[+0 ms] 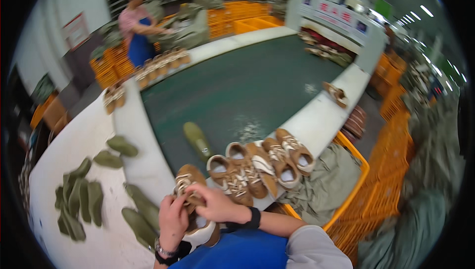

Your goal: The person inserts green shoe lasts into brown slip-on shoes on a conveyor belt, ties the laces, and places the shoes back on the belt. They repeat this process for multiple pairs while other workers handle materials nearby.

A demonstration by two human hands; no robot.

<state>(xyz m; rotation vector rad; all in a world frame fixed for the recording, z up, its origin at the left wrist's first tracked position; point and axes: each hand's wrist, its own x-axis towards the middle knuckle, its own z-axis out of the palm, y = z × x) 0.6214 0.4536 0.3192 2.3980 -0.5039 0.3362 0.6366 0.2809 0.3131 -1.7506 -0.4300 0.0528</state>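
Note:
A brown sneaker [189,174] with cream laces and a pale heel lies right in front of me, its toe pointing away. My left hand [172,215] grips its left side, fingers bent in toward the opening. From the right, my right hand [217,203] pinches near the tongue and upper laces; the fingers cover what exactly they hold there. Beside it, several matching sneakers [253,167] stand along the white ledge. Left of my hands rest olive-green, sole-shaped pieces [141,203], with another green piece [197,140] on the dark green belt [237,91].
More green pieces [81,195] lie on the white table [49,170]. One sneaker [336,94] sits farther along the right ledge. An orange crate [365,170] holding grey-green cloth stands at my right. Across the belt, a co-worker [138,26] in a blue apron handles a sack.

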